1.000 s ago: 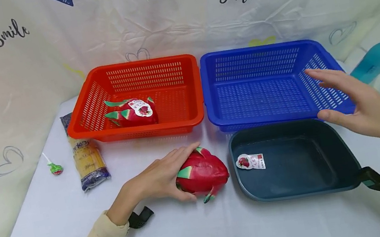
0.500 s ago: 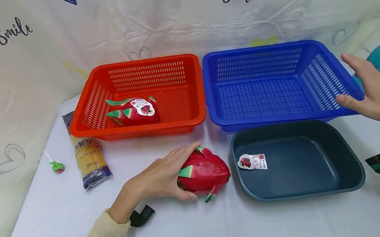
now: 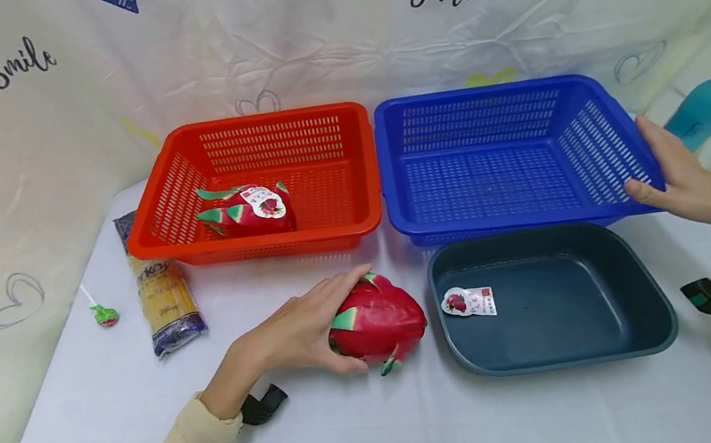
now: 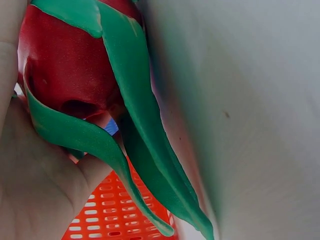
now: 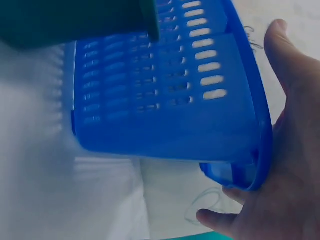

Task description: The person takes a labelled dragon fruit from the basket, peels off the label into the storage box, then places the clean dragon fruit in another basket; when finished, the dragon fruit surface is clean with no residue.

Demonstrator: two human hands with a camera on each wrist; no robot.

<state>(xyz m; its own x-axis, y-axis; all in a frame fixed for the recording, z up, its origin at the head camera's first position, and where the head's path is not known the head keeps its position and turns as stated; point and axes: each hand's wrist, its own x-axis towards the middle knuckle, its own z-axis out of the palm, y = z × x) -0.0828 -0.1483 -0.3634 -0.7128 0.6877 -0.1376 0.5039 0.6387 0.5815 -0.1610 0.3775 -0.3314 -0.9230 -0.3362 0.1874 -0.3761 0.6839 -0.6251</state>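
A red dragon fruit [image 3: 382,320] with green-tipped scales lies on the table in front of the two baskets. My left hand [image 3: 300,333] grips its left end, thumb on the near side and fingers on the far side. Its long green scales [image 4: 132,65] show close up in the left wrist view. At the right end of the blue basket [image 3: 493,222], my right hand [image 3: 694,176] is against the front corner. In the right wrist view the thumb [image 5: 285,55] stands straight beside the rim, and some fingers extend past it. Other fingers are partly hidden.
Another dragon fruit [image 3: 256,218] with a label lies in the red basket [image 3: 261,245]. A dark teal tub [image 3: 562,359] holds a loose sticker [image 3: 468,302]. A noodle-like packet [image 3: 167,300] and lollipop [image 3: 104,315] lie left; a blue bottle [image 3: 710,103] stands right.
My right hand has moved from above the blue basket's right side outward and back to its front corner. My left hand and the dragon fruit have stayed in place.
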